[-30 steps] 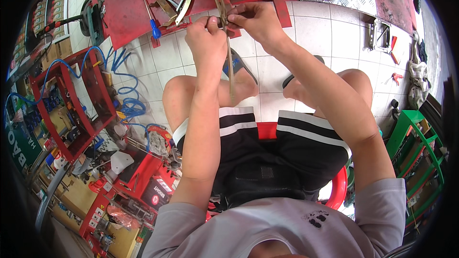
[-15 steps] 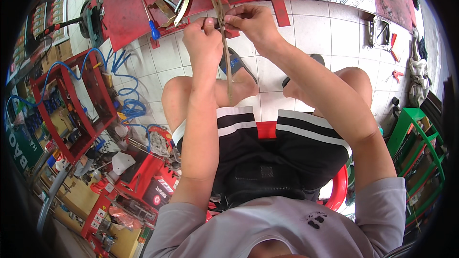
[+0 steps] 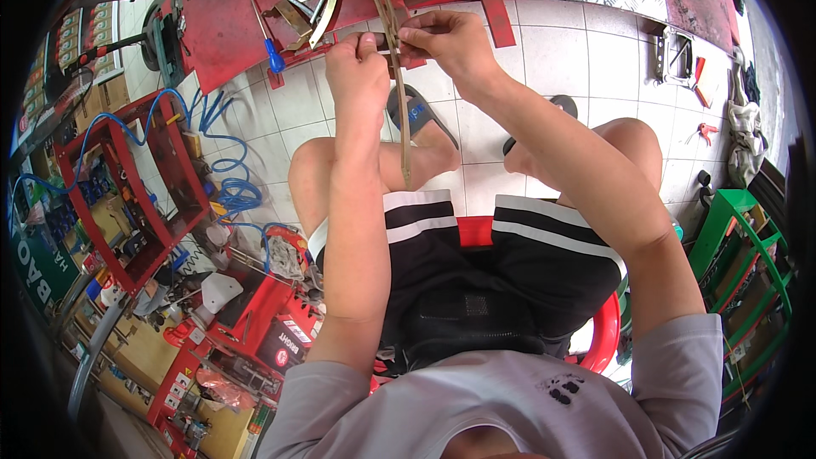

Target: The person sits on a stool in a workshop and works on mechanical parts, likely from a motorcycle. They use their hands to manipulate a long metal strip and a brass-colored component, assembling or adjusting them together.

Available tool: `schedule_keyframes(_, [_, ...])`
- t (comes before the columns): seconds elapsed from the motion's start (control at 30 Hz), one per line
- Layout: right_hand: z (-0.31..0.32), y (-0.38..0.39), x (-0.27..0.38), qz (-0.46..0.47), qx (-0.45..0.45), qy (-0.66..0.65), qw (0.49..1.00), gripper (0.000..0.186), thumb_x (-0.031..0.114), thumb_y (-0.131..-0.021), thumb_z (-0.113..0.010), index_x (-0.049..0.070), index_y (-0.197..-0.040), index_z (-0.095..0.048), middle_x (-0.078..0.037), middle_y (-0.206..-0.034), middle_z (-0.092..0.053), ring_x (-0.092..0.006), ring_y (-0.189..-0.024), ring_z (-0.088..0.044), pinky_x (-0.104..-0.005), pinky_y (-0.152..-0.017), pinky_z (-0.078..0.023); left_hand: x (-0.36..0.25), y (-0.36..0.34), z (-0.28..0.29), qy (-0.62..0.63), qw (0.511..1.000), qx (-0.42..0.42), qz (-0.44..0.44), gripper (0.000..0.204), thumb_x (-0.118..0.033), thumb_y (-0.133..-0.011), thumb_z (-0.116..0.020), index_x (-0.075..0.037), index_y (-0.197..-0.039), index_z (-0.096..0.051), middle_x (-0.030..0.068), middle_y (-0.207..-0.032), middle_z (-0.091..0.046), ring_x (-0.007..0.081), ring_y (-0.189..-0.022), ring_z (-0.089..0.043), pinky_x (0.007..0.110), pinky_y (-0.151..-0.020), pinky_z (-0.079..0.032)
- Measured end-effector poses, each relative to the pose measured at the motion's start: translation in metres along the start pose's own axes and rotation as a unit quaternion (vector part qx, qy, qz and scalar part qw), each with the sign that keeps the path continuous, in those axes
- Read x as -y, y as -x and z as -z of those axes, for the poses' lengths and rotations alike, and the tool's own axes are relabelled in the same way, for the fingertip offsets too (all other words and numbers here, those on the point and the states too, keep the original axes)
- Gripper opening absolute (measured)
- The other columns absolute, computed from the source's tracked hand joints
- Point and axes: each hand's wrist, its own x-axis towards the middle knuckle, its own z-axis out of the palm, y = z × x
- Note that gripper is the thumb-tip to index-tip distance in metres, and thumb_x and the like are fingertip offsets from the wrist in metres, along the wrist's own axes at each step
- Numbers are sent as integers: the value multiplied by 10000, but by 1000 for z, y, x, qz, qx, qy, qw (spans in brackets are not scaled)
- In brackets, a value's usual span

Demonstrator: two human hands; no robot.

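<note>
A long, thin brown metal piece [image 3: 405, 123], shaped like narrow tongs with two prongs at its far end, stands between my hands at the edge of the red bench. My right hand [image 3: 455, 47] pinches its middle with thumb and fingers. From the left, my left hand [image 3: 357, 68] is closed close against the same spot; a small dark part shows by its fingertips, but what exactly it grips is hidden. Left of my hands, a blue-handled screwdriver [image 3: 273, 55] lies on the red bench [image 3: 221, 34] beside a curved pale strip [image 3: 325, 15] and some metal brackets.
A red metal frame [image 3: 127, 195] and a coiled blue hose [image 3: 236, 191] are at the left, above a tool-strewn bench. On the right are a green rack [image 3: 722, 229], a metal bracket [image 3: 673, 58] on the tiled floor [image 3: 552, 59] and a small red tool [image 3: 705, 133].
Both hands keep nearly the same place and hold. The near end of the brown metal piece has shifted very slightly; little else differs.
</note>
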Motion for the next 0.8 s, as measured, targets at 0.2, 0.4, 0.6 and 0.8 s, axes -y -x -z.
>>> schedule_keyframes(0.2, [-1, 4, -1, 19, -7, -18, 1000, 146, 27, -851, -705, -82, -942, -669, -134, -850, -690, -175, -761, -682, -282, -734, -573, -3, 3, 5, 66, 997, 15, 21, 312, -123, -1026, -371, 70, -1078, -610, 122, -932, -678, 178, -742, -638, 299, -724, -517])
schedule_keyframes(0.4, [-4, 15, 5, 113, -31, 109, 987, 171, 37, -844, -698, -61, -986, -697, -131, -904, -722, -149, -811, -690, -257, -741, -552, 2, 4, 6, 117, 993, -4, -1, 332, -117, -1020, -365, 79, -937, -621, 135, -836, -670, 180, -663, -652, 309, -622, -511])
schedule_keyframes(0.6, [-5, 17, 7, 166, -38, 187, 968, 196, 44, -832, -701, -43, -1008, -703, -134, -929, -729, -144, -798, -700, -255, -719, -560, 7, 3, 9, 163, 987, 12, -2, 309, -129, -1025, -370, 72, -947, -591, 152, -853, -662, 194, -696, -655, 320, -640, -517])
schedule_keyframes(0.8, [-6, 15, 1, 194, -27, 188, 962, 223, 45, -817, -706, -42, -1022, -694, -129, -933, -724, -154, -789, -703, -273, -693, -586, 8, 4, 12, 192, 981, 26, 10, 270, -150, -1029, -379, 43, -943, -548, 162, -852, -662, 225, -715, -665, 339, -676, -522])
